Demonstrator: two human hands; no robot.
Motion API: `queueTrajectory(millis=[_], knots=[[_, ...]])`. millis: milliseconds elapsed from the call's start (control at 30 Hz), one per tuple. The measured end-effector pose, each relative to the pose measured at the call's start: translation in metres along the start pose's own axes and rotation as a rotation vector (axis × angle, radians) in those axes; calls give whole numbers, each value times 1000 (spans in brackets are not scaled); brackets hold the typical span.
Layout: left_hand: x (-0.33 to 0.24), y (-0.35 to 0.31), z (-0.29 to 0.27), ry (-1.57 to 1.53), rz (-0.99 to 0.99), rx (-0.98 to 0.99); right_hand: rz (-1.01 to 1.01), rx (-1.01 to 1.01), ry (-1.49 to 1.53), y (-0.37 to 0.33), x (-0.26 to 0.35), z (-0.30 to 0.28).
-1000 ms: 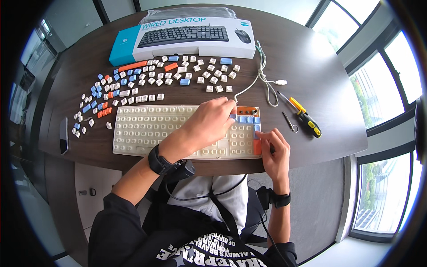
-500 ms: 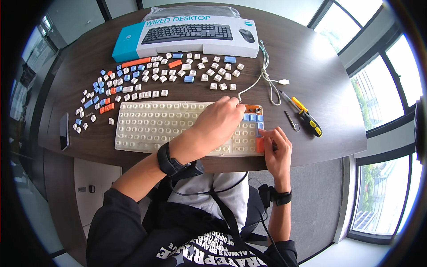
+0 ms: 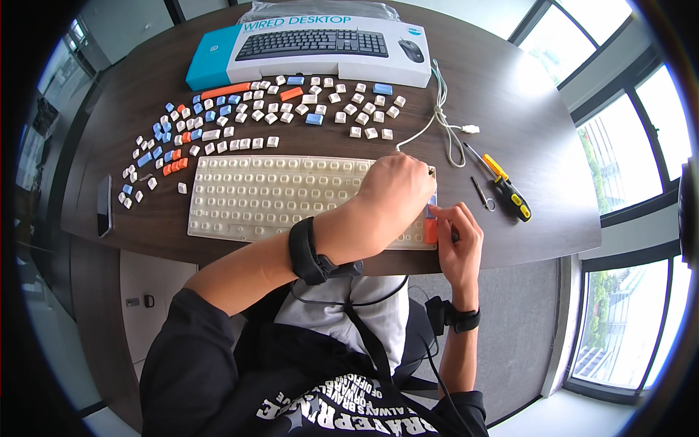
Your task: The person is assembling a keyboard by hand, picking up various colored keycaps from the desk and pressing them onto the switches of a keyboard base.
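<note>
From here I see the cream keyboard (image 3: pixel 273 197) lying flat, most of its visible key positions uncapped (its upper right is partly hidden from me). An orange keycap (image 3: pixel 431 231) sits at the keyboard's near right corner, with blue keycaps (image 3: pixel 433 199) farther up its right edge.

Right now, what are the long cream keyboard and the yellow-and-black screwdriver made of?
The long cream keyboard looks like smooth, satiny plastic, from its milky, moulded-looking surface. The yellow-and-black screwdriver seems to have a plastic handle, judging by its bright yellow colour; the black parts might be rubber. Its thin grey shaft looks like metal.
</note>
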State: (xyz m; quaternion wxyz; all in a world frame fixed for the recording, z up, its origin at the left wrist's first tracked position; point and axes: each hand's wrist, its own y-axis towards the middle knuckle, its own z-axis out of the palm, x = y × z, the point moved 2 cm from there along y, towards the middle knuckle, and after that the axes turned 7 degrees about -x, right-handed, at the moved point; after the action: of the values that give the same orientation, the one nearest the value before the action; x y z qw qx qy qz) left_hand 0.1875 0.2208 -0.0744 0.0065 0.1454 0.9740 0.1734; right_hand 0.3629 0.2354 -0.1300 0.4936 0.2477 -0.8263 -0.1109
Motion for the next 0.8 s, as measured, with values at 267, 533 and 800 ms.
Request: queueTrajectory(millis=[267,533,800], knots=[[-8,10,-1,0,-69,51,-9,-10,9,-1,-4,1],[21,-16,4,-262,-65,-108,5,1,-6,0,2,0],[29,-35,28,-349,-141,-280,-13,0,-4,1,2,0]])
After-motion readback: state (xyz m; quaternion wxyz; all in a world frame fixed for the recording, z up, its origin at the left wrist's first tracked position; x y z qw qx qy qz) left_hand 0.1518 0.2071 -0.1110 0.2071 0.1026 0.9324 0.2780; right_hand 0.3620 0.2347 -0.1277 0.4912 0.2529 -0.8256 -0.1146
